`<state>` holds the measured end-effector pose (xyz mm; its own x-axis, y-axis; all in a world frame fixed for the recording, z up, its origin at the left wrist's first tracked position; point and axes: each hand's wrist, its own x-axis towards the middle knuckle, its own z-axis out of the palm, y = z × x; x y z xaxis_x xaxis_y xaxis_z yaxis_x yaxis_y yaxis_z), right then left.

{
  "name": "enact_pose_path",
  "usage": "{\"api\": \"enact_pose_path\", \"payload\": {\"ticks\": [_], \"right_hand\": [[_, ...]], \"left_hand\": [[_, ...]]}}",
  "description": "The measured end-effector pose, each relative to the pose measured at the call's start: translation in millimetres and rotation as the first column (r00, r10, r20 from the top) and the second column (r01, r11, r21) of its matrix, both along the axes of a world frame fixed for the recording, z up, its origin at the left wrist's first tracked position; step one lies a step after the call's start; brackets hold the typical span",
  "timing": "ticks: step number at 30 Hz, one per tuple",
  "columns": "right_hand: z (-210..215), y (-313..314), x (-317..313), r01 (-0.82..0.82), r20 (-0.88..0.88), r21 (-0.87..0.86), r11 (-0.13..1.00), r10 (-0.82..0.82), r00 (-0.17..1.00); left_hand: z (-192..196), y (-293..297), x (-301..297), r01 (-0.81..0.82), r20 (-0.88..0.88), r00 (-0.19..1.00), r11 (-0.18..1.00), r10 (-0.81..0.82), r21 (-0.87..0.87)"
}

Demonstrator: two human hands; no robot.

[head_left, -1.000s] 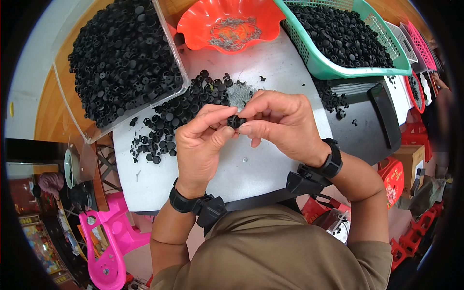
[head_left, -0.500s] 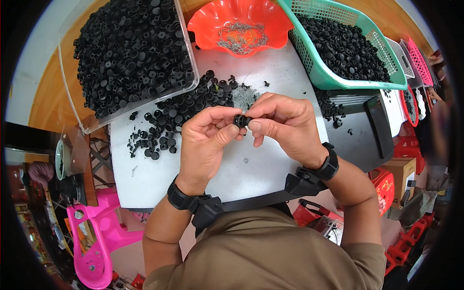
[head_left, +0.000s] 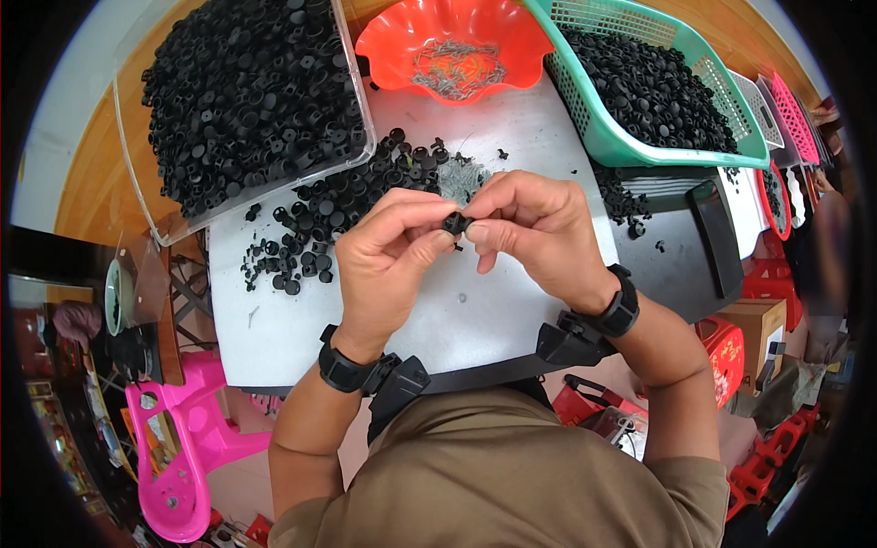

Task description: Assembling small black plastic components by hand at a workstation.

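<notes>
Since the black plastic part (head_left: 453, 223) is tiny, L hand (head_left: 378, 263) & R hand (head_left: 543, 236) both pinch it over the white table (head_left: 283, 333), prob. for fine control; can't tell if it's one pc. or two. Loose black bits (head_left: 337, 220) & red bowl (head_left: 387, 38) w/ metal pins (head_left: 459, 71) sit just beyond, presumably for easy reach. No brand, label or writing legible on any.

Pink stool (head_left: 194, 468), pale floor (head_left: 241, 489) — red stool (head_left: 728, 354)
</notes>
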<state>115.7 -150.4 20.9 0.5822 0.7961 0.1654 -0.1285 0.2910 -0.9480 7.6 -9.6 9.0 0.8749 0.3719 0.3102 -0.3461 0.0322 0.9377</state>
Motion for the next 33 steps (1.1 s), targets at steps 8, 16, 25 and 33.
{"api": "enact_pose_path", "payload": {"ticks": [8,16,25,33], "right_hand": [[-2.1,1.5,0.0,-0.053,-0.138,0.088,0.995,0.065,0.988],[-0.2,2.4,1.2,-0.066,-0.145,0.091,0.994,0.078,0.986],[-0.7,1.4,4.0,-0.079,-0.25,0.071,0.994,0.094,0.964],[0.1,1.4,1.7,-0.055,-0.161,0.077,0.995,0.067,0.985]], "left_hand": [[0.0,-1.4,-1.3,-0.01,0.014,1.0,1.0,0.009,0.017],[-3.3,-0.9,0.6,0.085,0.023,0.996,0.968,-0.082,-0.238],[-5.5,2.2,0.3,0.185,0.023,0.98,0.875,-0.196,-0.447],[-4.0,0.9,-0.3,0.154,-0.001,0.986,0.905,-0.168,-0.396]]}}
